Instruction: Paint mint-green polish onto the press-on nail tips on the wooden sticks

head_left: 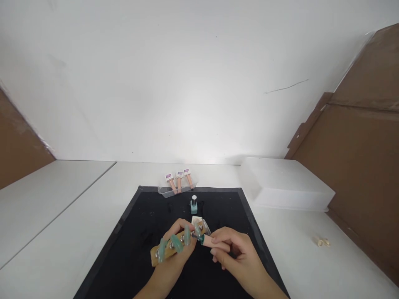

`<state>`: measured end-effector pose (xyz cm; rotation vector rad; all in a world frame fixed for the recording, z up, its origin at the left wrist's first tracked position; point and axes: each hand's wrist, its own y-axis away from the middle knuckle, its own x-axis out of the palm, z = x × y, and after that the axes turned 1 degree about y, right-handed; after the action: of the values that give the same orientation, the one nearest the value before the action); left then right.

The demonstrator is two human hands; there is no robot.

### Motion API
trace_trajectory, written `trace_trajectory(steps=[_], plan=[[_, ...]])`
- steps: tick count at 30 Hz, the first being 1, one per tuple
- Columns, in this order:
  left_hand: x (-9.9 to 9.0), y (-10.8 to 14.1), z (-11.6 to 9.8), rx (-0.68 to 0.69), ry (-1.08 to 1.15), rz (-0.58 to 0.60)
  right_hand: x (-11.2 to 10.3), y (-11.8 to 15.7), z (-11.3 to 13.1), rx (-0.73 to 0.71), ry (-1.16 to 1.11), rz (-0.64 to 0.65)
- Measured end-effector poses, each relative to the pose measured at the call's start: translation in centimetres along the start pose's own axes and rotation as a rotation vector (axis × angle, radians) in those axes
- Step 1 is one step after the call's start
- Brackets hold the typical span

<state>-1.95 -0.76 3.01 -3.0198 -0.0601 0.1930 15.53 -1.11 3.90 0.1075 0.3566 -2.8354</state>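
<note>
My left hand [177, 253] is closed around a wooden nail display stand [155, 256], held tilted over the black mat. Several false nails stand on its metal studs; those toward the left are green, such as this false nail [176, 243], and those at the right end look paler. Between thumb and fingers of my right hand [235, 249] is a nail polish brush [215, 242] with a pink handle. Its dark green tip is at a pale nail near the stand's right end; whether they touch I cannot tell. A white square-topped bottle [196, 220] is partly hidden behind the stand.
On the black mat [134, 224] stands a small teal bottle [193, 207]. Behind it, a clear tray [166, 193] holds three pink-handled bottles [179, 180]. A white box [289, 182] sits at the right, with small beige pieces [321, 241] nearer. Brown cardboard [358, 166] flanks the table.
</note>
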Motion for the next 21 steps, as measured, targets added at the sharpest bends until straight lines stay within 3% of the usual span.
trace_trajectory(steps=[10, 21], plan=[[0.1, 0.0, -0.3, -0.048, 0.003, -0.012, 0.0, -0.2, -0.1, -0.358, 0.213, -0.058], [0.0, -0.1, -0.7, -0.026, -0.031, 0.021, 0.0, 0.2, 0.0, -0.510, 0.476, -0.054]])
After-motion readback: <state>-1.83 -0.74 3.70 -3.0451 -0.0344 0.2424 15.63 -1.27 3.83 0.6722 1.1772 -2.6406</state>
